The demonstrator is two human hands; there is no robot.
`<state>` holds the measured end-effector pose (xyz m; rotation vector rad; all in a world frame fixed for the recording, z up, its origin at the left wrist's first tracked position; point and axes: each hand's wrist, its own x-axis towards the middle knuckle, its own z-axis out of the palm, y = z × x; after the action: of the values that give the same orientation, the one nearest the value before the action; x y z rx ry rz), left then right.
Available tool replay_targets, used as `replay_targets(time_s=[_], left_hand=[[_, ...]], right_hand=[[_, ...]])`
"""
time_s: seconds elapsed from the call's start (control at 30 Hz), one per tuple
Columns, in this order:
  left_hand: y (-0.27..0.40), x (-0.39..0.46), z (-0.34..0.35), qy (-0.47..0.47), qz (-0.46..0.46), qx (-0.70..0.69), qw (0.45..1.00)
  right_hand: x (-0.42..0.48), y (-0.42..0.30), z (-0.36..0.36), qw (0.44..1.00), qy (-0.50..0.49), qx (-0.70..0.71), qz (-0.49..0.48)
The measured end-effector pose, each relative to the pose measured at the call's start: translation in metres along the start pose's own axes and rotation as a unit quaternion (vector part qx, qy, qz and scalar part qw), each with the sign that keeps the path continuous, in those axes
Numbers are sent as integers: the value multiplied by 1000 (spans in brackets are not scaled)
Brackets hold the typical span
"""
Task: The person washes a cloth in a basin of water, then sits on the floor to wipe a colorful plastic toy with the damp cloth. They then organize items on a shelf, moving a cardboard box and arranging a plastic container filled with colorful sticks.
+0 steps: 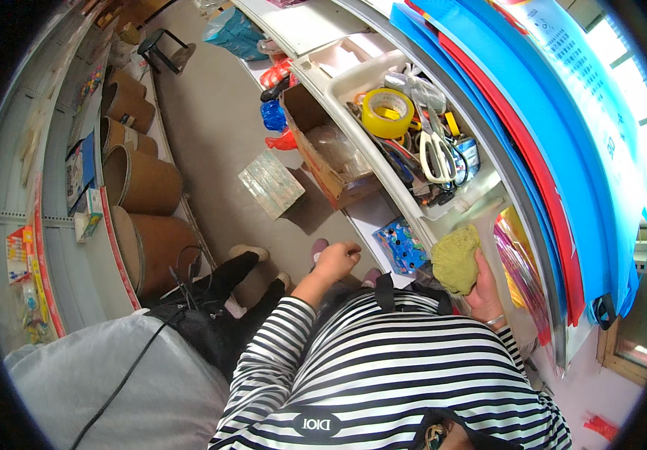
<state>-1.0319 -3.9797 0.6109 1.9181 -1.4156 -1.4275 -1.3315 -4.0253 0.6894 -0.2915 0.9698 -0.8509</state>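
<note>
My right hand (485, 289) grips a folded yellow-green cloth (456, 260). It is beside the front end of an open drawer (492, 194) filled with tools. My left hand (339, 260) hangs in front of my striped shirt, fingers curled in, with nothing visible in them. Inside the drawer, a roll of yellow tape (369, 115) lies near white-handled scissors (426, 154). A clear plastic bag (418, 90) sits at the drawer's far end. Below the cloth and to its left is a blue patterned box (399, 244).
An open cardboard box (315, 157) stands left of the drawer, with a taped block-shaped package (271, 183) on the floor. Blue and red bags (526, 112) hang along the right. Another person's legs (239, 281) are close on my left, before brown cardboard drums (154, 247). A black stool (160, 50) stands farther off.
</note>
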Motion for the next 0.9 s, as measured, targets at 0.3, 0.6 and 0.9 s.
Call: replay_targets(time_s=[0.3, 0.6, 0.9], left_hand=[[24, 21, 5, -14, -38, -197, 980], [92, 64, 1, 17, -30, -415, 909], [111, 110, 18, -46, -75, -522, 848]], right_hand=[[-10, 14, -14, 997, 1, -60, -38], [-18, 12, -3, 995, 29, -86, -36], [-42, 10, -21, 989, 77, -104, -76]])
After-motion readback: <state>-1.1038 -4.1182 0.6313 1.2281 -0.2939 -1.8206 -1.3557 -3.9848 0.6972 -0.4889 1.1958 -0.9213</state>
